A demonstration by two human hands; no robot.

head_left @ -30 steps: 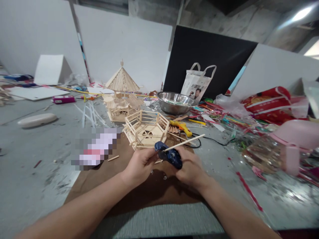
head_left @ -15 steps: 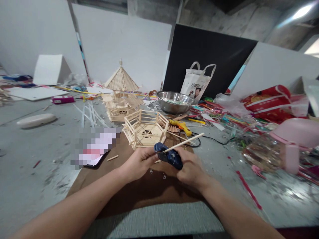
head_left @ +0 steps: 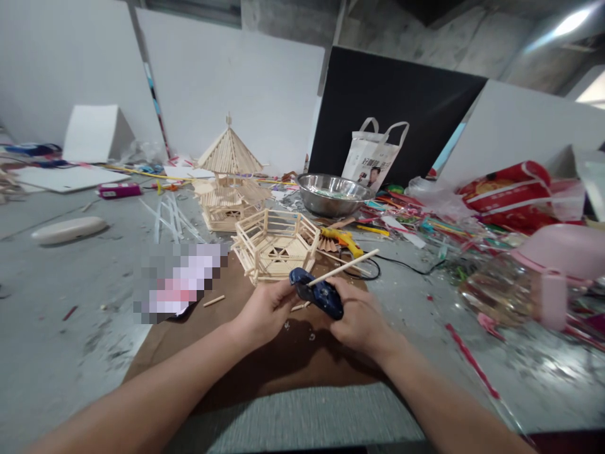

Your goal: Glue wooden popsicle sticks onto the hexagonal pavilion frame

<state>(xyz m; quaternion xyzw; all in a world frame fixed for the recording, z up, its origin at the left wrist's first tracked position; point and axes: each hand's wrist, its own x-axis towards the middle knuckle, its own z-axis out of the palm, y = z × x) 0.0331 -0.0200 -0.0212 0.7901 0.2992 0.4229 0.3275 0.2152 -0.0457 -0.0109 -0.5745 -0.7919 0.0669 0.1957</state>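
My right hand [head_left: 360, 320] is wrapped round a dark blue cutter [head_left: 316, 292] over the brown mat [head_left: 278, 359]. A thin wooden stick [head_left: 344, 267] lies across the cutter's jaws and points up to the right. My left hand [head_left: 266, 311] is pinched on the stick's near end at the cutter's left side. Just beyond both hands stands a hexagonal fence model made of wooden sticks [head_left: 275, 243]. Behind it is a stick pagoda with a pointed roof [head_left: 229, 178].
A yellow glue gun [head_left: 343, 240] with a black cord lies right of the fence model. A steel bowl [head_left: 329, 193], a printed tote bag [head_left: 373, 158], red packets [head_left: 508, 195] and a pink-capped clear bottle [head_left: 529, 280] crowd the right. A white oval case [head_left: 67, 229] lies left.
Both hands with the cutter and the stick have shifted slightly up and away; the stick's far end has dropped a little lower. Nothing else has moved.
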